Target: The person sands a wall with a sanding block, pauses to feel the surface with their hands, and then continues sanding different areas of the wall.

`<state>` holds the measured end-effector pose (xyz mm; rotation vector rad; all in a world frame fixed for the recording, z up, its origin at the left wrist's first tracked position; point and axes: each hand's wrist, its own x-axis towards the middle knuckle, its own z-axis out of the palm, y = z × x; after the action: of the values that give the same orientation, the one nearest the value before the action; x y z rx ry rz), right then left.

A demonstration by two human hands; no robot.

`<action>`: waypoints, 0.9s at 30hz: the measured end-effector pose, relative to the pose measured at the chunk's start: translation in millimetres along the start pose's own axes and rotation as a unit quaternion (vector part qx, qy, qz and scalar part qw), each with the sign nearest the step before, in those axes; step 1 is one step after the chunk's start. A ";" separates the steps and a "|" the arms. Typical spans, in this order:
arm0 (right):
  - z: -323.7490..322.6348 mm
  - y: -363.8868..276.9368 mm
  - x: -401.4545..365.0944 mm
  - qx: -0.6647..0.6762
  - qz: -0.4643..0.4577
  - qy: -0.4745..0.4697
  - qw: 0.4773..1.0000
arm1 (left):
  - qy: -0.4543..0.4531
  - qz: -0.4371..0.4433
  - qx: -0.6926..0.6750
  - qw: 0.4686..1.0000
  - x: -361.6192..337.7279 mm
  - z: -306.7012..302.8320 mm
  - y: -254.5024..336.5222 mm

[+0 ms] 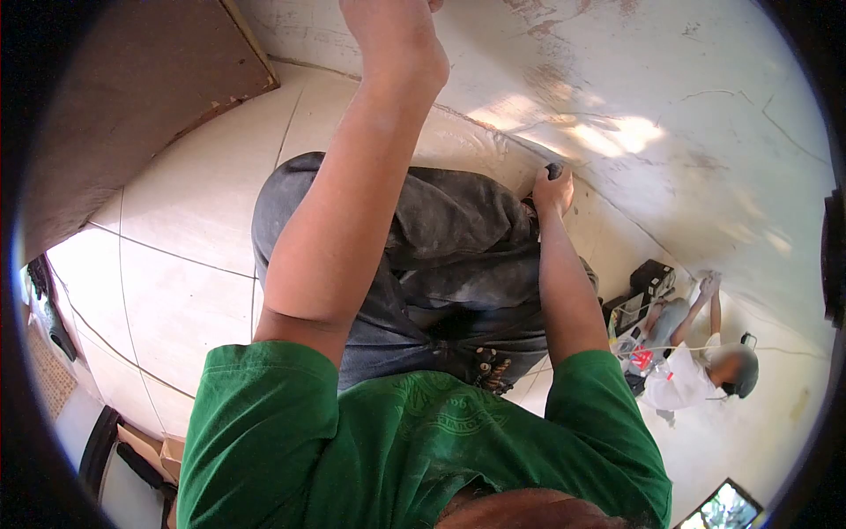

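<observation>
My left hand (392,19) is raised to the wall (493,44) at the top edge of the head view. Most of its fingers are cut off by the frame, so what it holds, if anything, is hidden. Lower and to the right, my right hand (552,189) is closed round a small dark object (554,170) whose kind I cannot make out. That hand is by the foot of the wall, beside my bent leg in dark trousers (458,212).
A brown panel (150,97) stands at the upper left on the tiled floor (185,220). At the right another person (687,375) in a white top sits by the wall with arms raised to it, near a black boxy object (652,278). A cable (141,366) lies on the left tiles.
</observation>
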<state>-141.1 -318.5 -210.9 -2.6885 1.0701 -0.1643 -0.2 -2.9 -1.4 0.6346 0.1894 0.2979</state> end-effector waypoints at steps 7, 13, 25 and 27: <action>5.7 5.7 2.6 -0.010 -0.011 0.014 1.000 | -0.018 0.009 -0.004 1.000 2.7 -2.7 -4.4; 2.1 1.0 -0.8 -0.003 -0.018 0.012 1.000 | -0.017 0.005 -0.002 1.000 2.6 -2.6 -4.3; 1.5 2.8 -0.2 -0.001 -0.020 0.012 1.000 | -0.004 -0.003 0.006 1.000 2.4 -1.1 -3.5; 1.4 3.0 -0.5 0.002 -0.023 0.013 1.000 | -0.007 -0.003 0.006 1.000 2.5 -1.6 -3.4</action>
<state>-143.2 -320.0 -213.1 -2.7162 1.0140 -0.2105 2.5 -3.8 -5.0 0.6470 0.1807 0.2862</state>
